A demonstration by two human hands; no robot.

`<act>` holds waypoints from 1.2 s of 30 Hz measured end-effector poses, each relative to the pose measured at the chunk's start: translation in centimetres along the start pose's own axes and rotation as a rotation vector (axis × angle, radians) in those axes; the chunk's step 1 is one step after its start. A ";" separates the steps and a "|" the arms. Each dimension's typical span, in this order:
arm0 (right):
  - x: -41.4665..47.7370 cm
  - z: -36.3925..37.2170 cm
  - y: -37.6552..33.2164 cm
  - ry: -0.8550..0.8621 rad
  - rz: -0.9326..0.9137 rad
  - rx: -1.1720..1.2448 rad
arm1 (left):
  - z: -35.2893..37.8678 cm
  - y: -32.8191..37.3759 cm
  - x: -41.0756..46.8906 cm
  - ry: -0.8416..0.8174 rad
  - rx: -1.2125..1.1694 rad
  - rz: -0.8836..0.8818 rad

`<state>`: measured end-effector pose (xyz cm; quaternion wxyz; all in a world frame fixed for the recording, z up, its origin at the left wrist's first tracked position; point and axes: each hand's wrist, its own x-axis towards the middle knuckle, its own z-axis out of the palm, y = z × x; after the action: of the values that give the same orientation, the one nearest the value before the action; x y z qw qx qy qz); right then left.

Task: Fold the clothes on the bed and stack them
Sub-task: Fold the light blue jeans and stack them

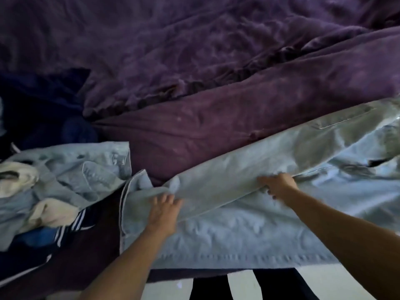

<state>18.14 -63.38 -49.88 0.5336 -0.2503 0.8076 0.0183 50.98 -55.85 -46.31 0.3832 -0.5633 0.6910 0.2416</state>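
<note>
Jeans: I see light blue jeans [238, 234] spread lengthwise along the near edge of the bed [216, 131], with one leg lifted over the other and the pocket end toward the right edge.
Left hand: my view has the left hand [163, 213] on the upper leg near its hem end, fingers [171, 199] curled into the cloth, gripping it.
Right hand: the right hand [279, 185] pinches the same leg's folded edge further toward the waist, fingers wrapped over it and thumb below.
Left pile: an unfolded pile of clothes [65, 176] sits by the near left corner, just beside the jeans' hems; it holds pale denim, a cream garment [52, 213] and a dark striped garment [69, 228].
Far side: a rumpled purple duvet [194, 50] covers the rest.
</note>
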 end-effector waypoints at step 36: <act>-6.7 8.6 -14.1 0.124 -0.637 -0.819 | -5.0 -23.0 2.0 0.571 -0.853 -0.625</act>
<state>33.46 -70.57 -44.35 0.3223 -0.6724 0.6481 0.1547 71.75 -66.61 -42.76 -0.0245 -0.8866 0.4102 0.2124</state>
